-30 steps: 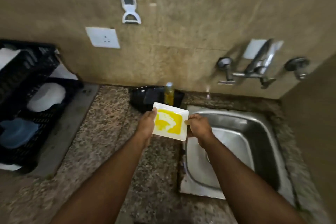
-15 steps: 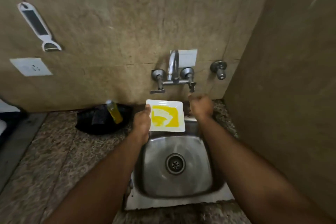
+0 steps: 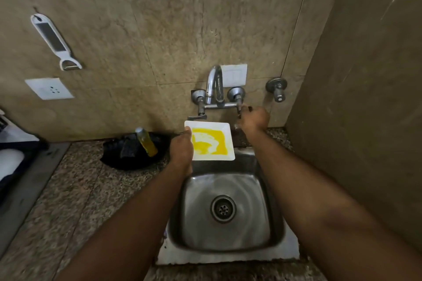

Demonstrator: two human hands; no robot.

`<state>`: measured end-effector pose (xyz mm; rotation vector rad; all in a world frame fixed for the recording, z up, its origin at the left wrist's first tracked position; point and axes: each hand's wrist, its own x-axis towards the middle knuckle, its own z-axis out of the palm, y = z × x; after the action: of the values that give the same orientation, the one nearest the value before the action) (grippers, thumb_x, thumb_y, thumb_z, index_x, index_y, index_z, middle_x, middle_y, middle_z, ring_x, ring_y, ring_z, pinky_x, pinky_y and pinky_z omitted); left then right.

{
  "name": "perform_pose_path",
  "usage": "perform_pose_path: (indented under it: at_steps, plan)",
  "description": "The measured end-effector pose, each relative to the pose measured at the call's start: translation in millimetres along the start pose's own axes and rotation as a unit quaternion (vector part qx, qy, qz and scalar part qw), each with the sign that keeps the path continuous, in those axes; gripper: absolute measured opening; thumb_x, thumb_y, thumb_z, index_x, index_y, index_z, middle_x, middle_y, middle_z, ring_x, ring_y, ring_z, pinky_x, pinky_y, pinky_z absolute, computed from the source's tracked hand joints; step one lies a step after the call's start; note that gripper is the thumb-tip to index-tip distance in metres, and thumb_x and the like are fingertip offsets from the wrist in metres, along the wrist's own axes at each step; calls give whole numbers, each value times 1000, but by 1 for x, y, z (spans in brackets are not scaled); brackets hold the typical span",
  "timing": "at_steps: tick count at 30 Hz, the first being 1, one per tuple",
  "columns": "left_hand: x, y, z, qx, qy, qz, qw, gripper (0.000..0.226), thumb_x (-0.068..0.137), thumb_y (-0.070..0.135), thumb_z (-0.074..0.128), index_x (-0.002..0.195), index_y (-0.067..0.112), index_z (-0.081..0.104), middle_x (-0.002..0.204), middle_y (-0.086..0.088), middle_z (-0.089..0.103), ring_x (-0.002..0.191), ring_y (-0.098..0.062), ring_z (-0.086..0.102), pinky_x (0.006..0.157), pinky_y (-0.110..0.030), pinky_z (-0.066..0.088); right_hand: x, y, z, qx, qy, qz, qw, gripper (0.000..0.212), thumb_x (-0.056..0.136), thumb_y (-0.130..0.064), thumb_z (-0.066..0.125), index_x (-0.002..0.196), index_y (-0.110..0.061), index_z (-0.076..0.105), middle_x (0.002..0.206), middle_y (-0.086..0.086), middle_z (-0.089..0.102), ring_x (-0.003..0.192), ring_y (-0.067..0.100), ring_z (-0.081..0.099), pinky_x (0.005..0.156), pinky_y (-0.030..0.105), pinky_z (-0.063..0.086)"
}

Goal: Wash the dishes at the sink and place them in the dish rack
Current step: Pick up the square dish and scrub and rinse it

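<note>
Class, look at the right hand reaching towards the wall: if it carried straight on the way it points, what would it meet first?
Most likely the right tap handle: the right hand already looks at or touching it, though depth is unclear.

Item: person, seen from a head-worn view; two forearms and two hands visible.

Left forearm [image 3: 127, 219]: bare from the lower frame edge to the wrist; no sleeve in view. Left hand [image 3: 181, 151]: bare, ungloved; back of the hand shows, with no ring, band or watch on it.

Right forearm [image 3: 308, 191]: bare along its whole visible length; no sleeve in view. Right hand [image 3: 254, 118]: bare, ungloved; no jewellery on the visible back or wrist. Fingertips too blurred to describe.
</note>
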<state>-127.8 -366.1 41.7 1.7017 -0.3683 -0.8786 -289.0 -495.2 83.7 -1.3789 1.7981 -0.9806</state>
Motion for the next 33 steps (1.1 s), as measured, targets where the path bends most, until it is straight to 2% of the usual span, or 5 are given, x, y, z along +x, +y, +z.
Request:
perform_pose_path:
  at_steps: [6, 11, 21, 26, 33]
  plan:
    - [-23, 22, -10, 43, -11, 17, 999, 51, 103, 50, 50, 114, 3, 68, 103, -7, 65, 94, -24, 62, 92, -37, 52, -8, 29, 30, 84, -93, 119, 985, 54, 75, -64, 64, 87, -11, 72, 83, 4, 75, 77, 28, 74, 70, 42, 63]
    - [-17, 18, -15, 84, 40, 62, 994, 48, 106, 43, 50, 76, 10, 65, 79, -6, 68, 80, -29, 66, 83, -45, 57, -49, 26, 41, 172, -242, 88, 951, 9, 88, -10, 76, 96, -8, 78, 94, 9, 78, 78, 21, 69, 69, 34, 57]
    - [-13, 16, -33, 193, 143, 141, 960, 54, 109, 39, 42, 78, 2, 66, 87, -21, 72, 85, -39, 66, 78, -42, 53, -71, 34, 86, 216, -264, 129, 931, 19, 92, -7, 71, 110, -10, 76, 100, 9, 78, 85, 24, 70, 86, 48, 62]
    - [-18, 9, -29, 200, 128, 174, 956, 52, 109, 39, 42, 70, 8, 59, 80, -20, 70, 80, -40, 67, 74, -46, 56, -71, 37, 84, 166, -152, 116, 967, 35, 88, -31, 79, 62, -13, 65, 63, -4, 60, 56, 11, 49, 59, 22, 43]
    - [-19, 10, -31, 204, 116, 185, 954, 52, 108, 38, 43, 77, 1, 63, 81, -18, 70, 81, -40, 68, 75, -50, 57, -69, 39, 73, 184, -204, 93, 957, 25, 91, -19, 75, 67, -16, 69, 67, 1, 66, 63, 16, 56, 62, 26, 48]
